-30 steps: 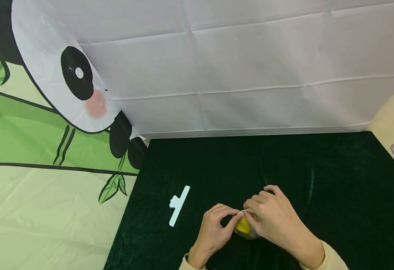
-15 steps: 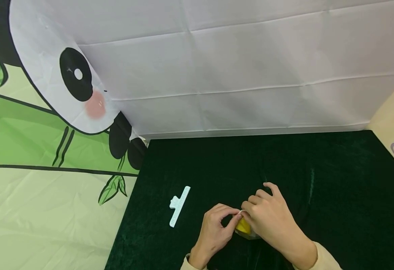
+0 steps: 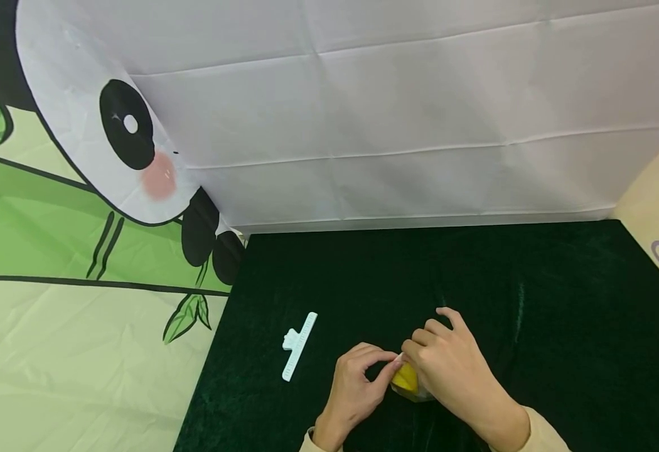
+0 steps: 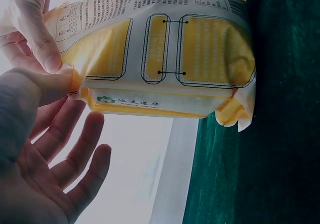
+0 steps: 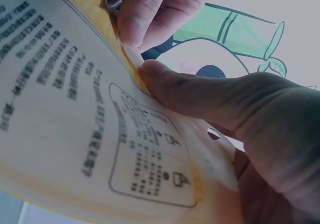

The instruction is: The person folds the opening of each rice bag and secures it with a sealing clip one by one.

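A yellow-and-white printed plastic packet (image 3: 405,378) sits near the front of the dark green cloth, partly hidden behind my right hand. In the left wrist view the packet (image 4: 150,49) shows dense small print and yellow panels. My left hand (image 3: 359,380) pinches its upper edge between thumb and forefinger, the other fingers spread loosely below. Close beside it, my right hand (image 3: 448,364) pinches the same edge, thumb against the printed side in the right wrist view. The two hands' fingertips nearly meet there. To the left lies a pale long-barred bag clip (image 3: 299,347), untouched.
A dark green cloth (image 3: 375,276) covers the table. Behind it hangs a creased white sheet (image 3: 397,113); a cartoon panda and bamboo backdrop (image 3: 81,238) stands at the left, a cream panel (image 3: 654,207) at the right.
My right hand has shifted slightly left along the packet's top edge, closer to my left hand. The left hand keeps its pinch almost in place. The bag clip stays put.
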{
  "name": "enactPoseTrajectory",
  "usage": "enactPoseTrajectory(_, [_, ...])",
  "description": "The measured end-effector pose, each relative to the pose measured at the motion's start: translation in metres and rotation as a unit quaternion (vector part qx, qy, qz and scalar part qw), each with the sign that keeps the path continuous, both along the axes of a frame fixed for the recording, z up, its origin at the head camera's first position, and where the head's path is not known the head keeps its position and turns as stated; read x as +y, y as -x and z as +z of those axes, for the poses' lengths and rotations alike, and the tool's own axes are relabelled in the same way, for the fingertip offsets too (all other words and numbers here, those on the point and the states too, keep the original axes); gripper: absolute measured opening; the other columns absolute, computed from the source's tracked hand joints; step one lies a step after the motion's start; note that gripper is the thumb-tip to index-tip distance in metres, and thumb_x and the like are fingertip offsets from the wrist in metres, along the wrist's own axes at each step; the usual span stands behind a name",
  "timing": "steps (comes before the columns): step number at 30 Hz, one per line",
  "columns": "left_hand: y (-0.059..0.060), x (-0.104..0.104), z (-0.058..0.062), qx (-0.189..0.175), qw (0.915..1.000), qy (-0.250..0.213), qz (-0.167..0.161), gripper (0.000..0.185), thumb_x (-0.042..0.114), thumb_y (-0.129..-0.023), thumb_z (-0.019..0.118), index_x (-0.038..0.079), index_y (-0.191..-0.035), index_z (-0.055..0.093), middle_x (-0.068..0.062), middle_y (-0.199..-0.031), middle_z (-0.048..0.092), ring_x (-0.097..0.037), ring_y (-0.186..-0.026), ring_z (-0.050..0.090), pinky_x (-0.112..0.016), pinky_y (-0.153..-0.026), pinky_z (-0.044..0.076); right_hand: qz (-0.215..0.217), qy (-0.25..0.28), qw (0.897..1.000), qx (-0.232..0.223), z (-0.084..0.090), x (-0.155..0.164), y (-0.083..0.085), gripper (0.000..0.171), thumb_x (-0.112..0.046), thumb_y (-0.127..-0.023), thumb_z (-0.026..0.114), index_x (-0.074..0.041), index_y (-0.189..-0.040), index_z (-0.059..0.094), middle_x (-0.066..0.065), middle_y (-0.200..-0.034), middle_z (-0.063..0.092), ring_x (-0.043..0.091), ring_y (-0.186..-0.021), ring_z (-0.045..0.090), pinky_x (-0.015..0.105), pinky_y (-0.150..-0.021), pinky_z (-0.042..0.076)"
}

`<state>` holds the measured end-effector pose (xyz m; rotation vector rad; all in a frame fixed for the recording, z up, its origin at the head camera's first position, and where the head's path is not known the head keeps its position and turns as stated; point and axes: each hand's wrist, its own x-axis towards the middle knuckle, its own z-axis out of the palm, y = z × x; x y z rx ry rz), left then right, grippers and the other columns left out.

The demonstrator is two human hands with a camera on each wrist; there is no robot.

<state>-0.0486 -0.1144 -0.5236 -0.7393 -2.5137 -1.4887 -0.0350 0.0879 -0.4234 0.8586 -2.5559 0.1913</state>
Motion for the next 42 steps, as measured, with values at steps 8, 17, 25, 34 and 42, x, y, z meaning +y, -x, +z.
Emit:
enactPoseTrajectory(8, [0.0,0.001,0.001,0.014,0.9999,0.006,0.008,0.013,0.028,-0.103,0.072,0.018,-0.103,0.08,0.009,-0.096,0.078,-0.005,-0.092,0.07,-0.032,-0.081,0.063,0.028,-0.04,0.998,0.029,0.0,-0.003,-0.001,0.028,-0.008,-0.065,0.101,-0.018,-0.082,0.081,-0.003,-0.082,0.078,0.02,-0.081,0.066,0.068,-0.107,0.05])
enactPoseTrajectory(17, [0.001,0.001,-0.001,0.058,0.9983,0.008,0.01,0.005,0.013,-0.097,0.078,0.016,-0.1,0.08,0.006,-0.095,0.079,-0.006,-0.092,0.07,-0.025,-0.082,0.061,0.032,-0.064,0.997,0.008,-0.003,-0.011,-0.002,0.025,-0.011,-0.068,0.1,-0.017,-0.084,0.081,-0.002,-0.084,0.077,0.02,-0.085,0.067,0.065,-0.11,0.049])
enactPoseTrajectory(25, [0.0,-0.005,-0.003,0.036,0.9992,0.013,-0.002,0.007,0.023,-0.102,0.074,0.02,-0.106,0.08,0.011,-0.102,0.078,-0.003,-0.097,0.07,-0.027,-0.084,0.062,0.041,-0.054,0.998,-0.001,-0.002,-0.01,-0.001,0.025,-0.012,-0.069,0.1,-0.017,-0.085,0.081,-0.003,-0.085,0.077,0.019,-0.085,0.067,0.064,-0.111,0.05])
enactPoseTrajectory(34, [0.0,-0.007,-0.003,0.027,0.9996,0.0,0.009,0.006,0.018,-0.096,0.08,0.023,-0.098,0.08,0.012,-0.093,0.075,-0.006,-0.083,0.069,-0.032,-0.072,0.062,0.034,-0.06,0.998,0.003,-0.004,-0.013,-0.002,0.023,-0.016,-0.071,0.1,-0.017,-0.084,0.081,-0.002,-0.083,0.076,0.019,-0.084,0.067,0.065,-0.112,0.049])
enactPoseTrajectory(42, [0.001,-0.002,-0.002,0.012,0.9995,-0.008,0.028,0.016,0.002,-0.088,0.08,0.018,-0.091,0.081,0.009,-0.081,0.072,0.005,-0.071,0.056,-0.02,-0.062,0.054,0.017,-0.061,0.997,0.034,-0.013,-0.022,-0.003,0.026,-0.028,-0.067,0.1,-0.016,-0.078,0.08,-0.002,-0.079,0.075,0.019,-0.081,0.067,0.064,-0.112,0.049])
